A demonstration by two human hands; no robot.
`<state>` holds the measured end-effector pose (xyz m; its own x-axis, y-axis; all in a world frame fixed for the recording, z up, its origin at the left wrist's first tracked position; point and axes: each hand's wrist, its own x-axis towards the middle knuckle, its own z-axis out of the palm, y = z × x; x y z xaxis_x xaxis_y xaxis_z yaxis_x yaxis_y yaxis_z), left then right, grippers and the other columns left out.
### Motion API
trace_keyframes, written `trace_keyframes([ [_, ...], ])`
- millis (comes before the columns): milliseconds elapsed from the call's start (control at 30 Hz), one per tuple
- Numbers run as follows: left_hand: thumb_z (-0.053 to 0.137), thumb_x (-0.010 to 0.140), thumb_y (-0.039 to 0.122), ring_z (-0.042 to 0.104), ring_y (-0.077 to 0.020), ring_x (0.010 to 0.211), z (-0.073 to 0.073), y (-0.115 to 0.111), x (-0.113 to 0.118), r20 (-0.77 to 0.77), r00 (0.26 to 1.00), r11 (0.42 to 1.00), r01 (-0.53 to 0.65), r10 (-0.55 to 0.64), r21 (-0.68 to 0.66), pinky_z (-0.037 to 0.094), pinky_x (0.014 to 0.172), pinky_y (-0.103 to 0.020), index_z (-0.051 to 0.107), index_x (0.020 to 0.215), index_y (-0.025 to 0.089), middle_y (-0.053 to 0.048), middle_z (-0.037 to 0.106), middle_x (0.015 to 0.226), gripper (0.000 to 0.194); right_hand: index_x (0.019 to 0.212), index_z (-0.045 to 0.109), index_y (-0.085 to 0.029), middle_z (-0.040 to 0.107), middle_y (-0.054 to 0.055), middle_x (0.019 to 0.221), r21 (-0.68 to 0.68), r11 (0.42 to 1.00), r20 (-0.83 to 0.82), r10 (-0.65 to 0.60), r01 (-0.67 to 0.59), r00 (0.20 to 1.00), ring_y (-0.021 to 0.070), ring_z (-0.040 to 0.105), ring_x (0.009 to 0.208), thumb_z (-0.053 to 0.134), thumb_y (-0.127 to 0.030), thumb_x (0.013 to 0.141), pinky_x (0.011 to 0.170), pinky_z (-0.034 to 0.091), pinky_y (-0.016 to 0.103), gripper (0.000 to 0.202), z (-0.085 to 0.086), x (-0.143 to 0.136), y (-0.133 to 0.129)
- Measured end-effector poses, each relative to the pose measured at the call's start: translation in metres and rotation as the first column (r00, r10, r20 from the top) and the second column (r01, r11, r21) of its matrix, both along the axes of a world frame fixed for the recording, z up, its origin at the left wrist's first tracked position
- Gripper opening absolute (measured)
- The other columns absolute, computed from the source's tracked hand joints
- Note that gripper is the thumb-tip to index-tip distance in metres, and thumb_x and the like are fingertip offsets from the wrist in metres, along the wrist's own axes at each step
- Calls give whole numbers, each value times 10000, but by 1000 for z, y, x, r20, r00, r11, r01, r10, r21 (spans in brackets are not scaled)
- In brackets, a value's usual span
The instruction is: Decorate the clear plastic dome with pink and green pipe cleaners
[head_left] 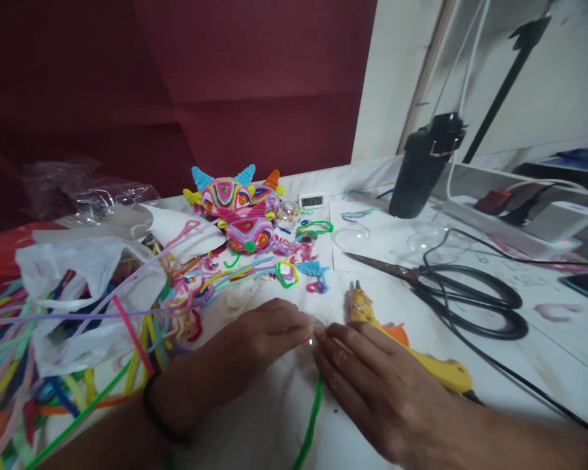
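Note:
My left hand (267, 336) and my right hand (367, 369) meet fingertip to fingertip over the white tabletop. Between them is a small, shiny clear plastic piece (311, 339), mostly covered by the fingers; the left fingers are closed on it. A green pipe cleaner (313, 418) runs down from under the right fingertips toward the near edge. The right fingers are pressed together at its upper end, which is hidden. Just beyond the right hand lies a yellow hot glue gun (443, 372), its nozzle pointing away.
Bundled pipe cleaners (10, 385) and plastic bags (98, 261) fill the left. Horned pipe-cleaner animal heads (247, 225) stand at the back among scraps. Large black-handled scissors (475, 287), a cable (509, 362), a black bottle (419, 173) and a power strip (514, 228) occupy the right.

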<state>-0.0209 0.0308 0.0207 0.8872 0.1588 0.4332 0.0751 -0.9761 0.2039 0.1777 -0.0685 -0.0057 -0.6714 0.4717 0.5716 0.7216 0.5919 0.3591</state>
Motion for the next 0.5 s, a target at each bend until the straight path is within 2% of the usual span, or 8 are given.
trace_keyframes([
  [133, 389, 992, 141, 563, -141, 1064, 1, -1, -1, -4, 1000, 998, -2, 2, -70, 487, 947, -259, 553, 1093, 153, -59, 615, 1098, 193, 1132, 600, -20, 691, 166, 1050, -36, 999, 39, -13, 15, 999, 310, 594, 1015, 371, -39, 922, 932, 413, 478, 311, -3, 1, 0],
  [233, 386, 993, 155, 562, -144, 1066, 0, -2, -1, -16, 1000, 997, -22, 21, -80, 490, 943, -274, 560, 1088, 157, -61, 617, 1093, 199, 1083, 625, -19, 694, 170, 1029, -19, 1000, 33, 2, -1, 999, 310, 598, 996, 385, -25, 910, 910, 421, 471, 296, -1, 1, 1],
  [367, 427, 973, 123, 541, -159, 1106, 1, -2, -2, -23, 1000, 1000, -21, 21, -1, 475, 969, -303, 570, 1083, 143, -90, 606, 1111, 182, 1045, 643, -14, 702, 180, 977, -1, 1000, 17, 23, -23, 1000, 306, 607, 952, 415, -37, 909, 882, 422, 471, 267, 4, 1, 1],
  [500, 498, 950, 195, 511, -207, 1172, 4, -3, -6, -80, 995, 997, -50, 54, 50, 457, 1008, -385, 559, 1141, 171, -113, 583, 1171, 202, 1058, 638, -16, 697, 185, 961, -18, 999, 37, 36, -36, 999, 295, 605, 914, 458, -52, 905, 839, 433, 470, 239, 6, 1, 0],
])
